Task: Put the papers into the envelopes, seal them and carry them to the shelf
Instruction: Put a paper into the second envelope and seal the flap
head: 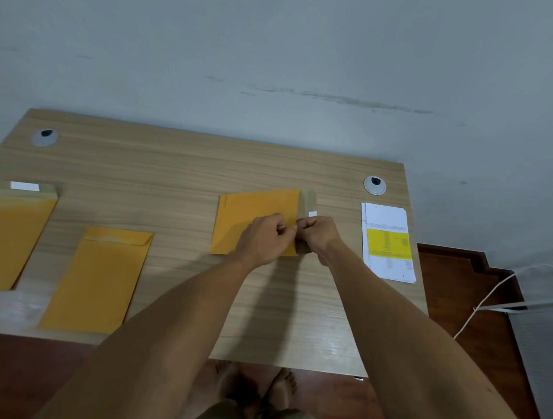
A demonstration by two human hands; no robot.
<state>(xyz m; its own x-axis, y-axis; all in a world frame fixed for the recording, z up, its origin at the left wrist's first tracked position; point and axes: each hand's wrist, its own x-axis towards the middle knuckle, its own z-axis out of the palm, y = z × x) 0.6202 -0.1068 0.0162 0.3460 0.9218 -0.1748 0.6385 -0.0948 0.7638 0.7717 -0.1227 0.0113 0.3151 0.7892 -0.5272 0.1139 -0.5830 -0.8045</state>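
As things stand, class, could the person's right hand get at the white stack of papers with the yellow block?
Probably yes. The right hand is busy pinching at the flap of the orange envelope, but the white stack of papers lies just to its right on the wooden table, with nothing between them.

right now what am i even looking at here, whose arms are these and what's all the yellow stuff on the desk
The single picture comes from a camera worn on a person's head, looking down at their own bare arms. On the wooden desk lie three yellow envelopes. The left hand and right hand meet at the open flap of the middle envelope, apparently pinching its white sealing strip. Another envelope lies closed, the far-left envelope lies open. A stack of papers waits on the right.
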